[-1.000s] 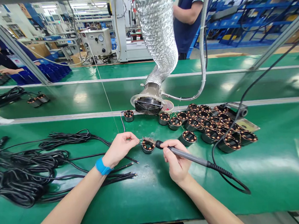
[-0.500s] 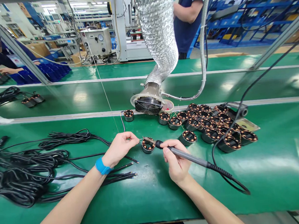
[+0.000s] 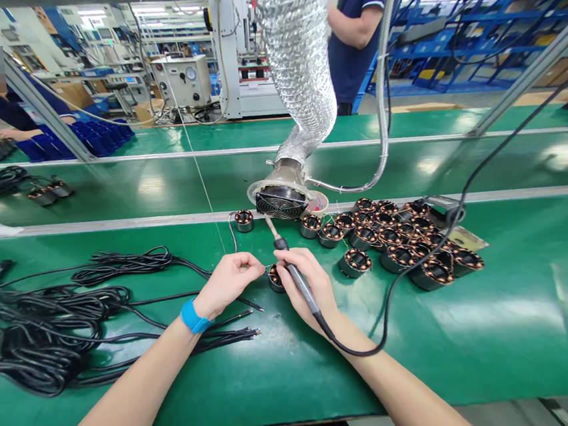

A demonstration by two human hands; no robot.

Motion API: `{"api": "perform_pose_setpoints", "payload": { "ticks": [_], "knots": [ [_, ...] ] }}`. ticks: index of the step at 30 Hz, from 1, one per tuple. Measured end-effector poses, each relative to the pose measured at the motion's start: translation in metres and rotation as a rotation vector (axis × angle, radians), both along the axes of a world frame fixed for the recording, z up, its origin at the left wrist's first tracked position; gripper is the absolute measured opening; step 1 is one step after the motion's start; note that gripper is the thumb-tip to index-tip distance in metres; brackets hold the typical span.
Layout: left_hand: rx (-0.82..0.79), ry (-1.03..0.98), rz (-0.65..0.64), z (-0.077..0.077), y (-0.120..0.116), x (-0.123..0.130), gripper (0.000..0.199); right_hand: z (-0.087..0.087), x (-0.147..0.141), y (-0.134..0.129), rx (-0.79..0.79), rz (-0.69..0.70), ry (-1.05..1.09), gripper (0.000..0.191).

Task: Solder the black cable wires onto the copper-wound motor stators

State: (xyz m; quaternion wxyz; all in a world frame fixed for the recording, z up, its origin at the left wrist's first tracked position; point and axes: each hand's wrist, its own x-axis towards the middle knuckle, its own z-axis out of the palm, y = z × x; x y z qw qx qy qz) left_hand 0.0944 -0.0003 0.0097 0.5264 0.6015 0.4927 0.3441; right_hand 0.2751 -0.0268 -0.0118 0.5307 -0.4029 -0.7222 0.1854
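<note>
My left hand (image 3: 233,278), with a blue band at the wrist, is closed in a pinch on a thin wire at the left side of a copper-wound motor stator (image 3: 274,279). In my right hand (image 3: 310,281) is a soldering iron (image 3: 298,282), its tip angled up and away, just below a round black fan (image 3: 281,202). My right fingers cover part of that stator, which stands on the green mat. Another stator (image 3: 243,221) with a lead attached stands farther back. A thin line (image 3: 197,161) descends from above toward my left hand.
Black cables (image 3: 48,323) lie in coils at left, stripped ends pointing toward the middle. Several stators (image 3: 391,236) are grouped at right. A silver duct (image 3: 299,57) hangs over the bench, and the iron's cord (image 3: 388,303) trails right. Two other people are across the bench.
My right hand has shifted left, and the soldering iron has swung off the stator, its tip now pointing up toward the fan. My left hand has stayed nearly still.
</note>
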Motion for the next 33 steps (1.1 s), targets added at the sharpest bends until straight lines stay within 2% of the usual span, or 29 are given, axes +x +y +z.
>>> {"api": "perform_pose_setpoints", "payload": {
  "ticks": [3,6,10,14,20,25,33],
  "knots": [
    [0.03,0.01,-0.032,0.002,-0.001,0.001,0.023,-0.004,-0.002,0.005,-0.03,0.043,-0.042,0.038],
    [0.089,0.029,-0.078,0.003,-0.004,0.002,0.024,-0.007,-0.004,0.005,0.006,0.071,-0.059,0.043],
    [0.206,0.12,-0.096,0.004,-0.007,0.004,0.024,-0.007,-0.006,0.003,0.069,0.073,-0.049,0.042],
    [0.241,0.182,-0.116,0.006,-0.007,0.002,0.024,-0.007,-0.006,0.002,0.09,0.064,-0.05,0.039],
    [0.14,0.179,-0.158,0.01,-0.005,0.0,0.03,-0.006,-0.006,0.001,0.11,0.06,-0.048,0.037],
    [0.013,0.118,-0.132,0.01,-0.006,0.001,0.032,-0.008,-0.007,0.0,0.112,0.061,-0.049,0.035],
    [-0.018,0.073,-0.101,0.006,-0.005,0.001,0.027,-0.006,-0.005,-0.003,0.119,0.004,-0.033,0.038]
  ]
}}
